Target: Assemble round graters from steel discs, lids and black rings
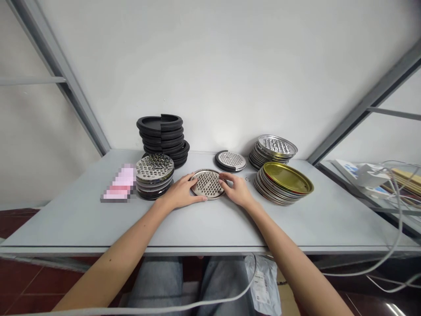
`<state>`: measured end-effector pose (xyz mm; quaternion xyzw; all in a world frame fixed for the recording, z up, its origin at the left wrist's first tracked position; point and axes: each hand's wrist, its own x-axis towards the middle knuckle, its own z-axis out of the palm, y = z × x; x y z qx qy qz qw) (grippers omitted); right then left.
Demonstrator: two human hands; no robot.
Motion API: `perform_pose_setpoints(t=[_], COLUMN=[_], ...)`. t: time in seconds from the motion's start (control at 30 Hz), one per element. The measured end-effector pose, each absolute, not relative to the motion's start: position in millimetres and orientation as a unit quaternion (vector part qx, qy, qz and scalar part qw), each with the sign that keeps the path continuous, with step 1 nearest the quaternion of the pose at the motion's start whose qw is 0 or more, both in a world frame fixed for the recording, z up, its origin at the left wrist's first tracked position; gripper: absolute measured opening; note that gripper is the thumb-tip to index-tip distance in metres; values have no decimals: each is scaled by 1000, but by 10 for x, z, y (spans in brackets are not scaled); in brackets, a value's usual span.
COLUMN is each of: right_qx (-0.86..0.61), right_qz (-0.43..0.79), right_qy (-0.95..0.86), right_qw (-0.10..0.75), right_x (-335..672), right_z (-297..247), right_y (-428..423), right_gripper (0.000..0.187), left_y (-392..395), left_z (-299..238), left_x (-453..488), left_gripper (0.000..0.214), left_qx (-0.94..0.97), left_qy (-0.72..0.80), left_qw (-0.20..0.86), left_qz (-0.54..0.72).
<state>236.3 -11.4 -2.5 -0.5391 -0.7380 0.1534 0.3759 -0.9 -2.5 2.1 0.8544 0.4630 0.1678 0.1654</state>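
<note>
A round perforated metal grater disc lies flat on the grey table in front of me. My left hand grips its left rim with fingers curled over the edge. My right hand holds its right rim the same way. Just behind it sits a grater disc fitted in a black ring. To the left stands a stack of assembled grater discs.
A tall pile of black rubber rings stands at the back left against the wall. At the right are a stack of perforated metal discs and a stack of gold-lined lids. A pink blurred patch lies at the left. Cables hang at the right.
</note>
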Motion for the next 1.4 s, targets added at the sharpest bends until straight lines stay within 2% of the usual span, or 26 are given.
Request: perform_pose_setpoints(t=[0.33,0.7,0.87,1.1,1.27,1.4], right_qx=[-545,-507,-507,-540,-554,-564], right_qz=[155,148,159,108,92,98], right_qy=[-739,-783,-783,-746,-760,-765], right_qw=[364,329,324,374,328,297], right_x=[2357,2360,2366,2444,2485,2489], right_z=[-29,-98,-114,-131,-146,-138], right_y=[-119,-93,-81,-20,2,-6], right_gripper=[26,39,42,36,27,28], left_y=[-57,-36,-16,-7,-54,-125], left_z=[65,59,38,-14,21,92], left_x=[23,17,19,17,69,124], left_gripper=[80,74,79,84,78,67], left_qx=[857,852,852,843,846,849], left_qy=[460,456,461,471,487,495], left_qw=[168,179,168,176,122,49], left_qz=[161,186,185,190,178,177])
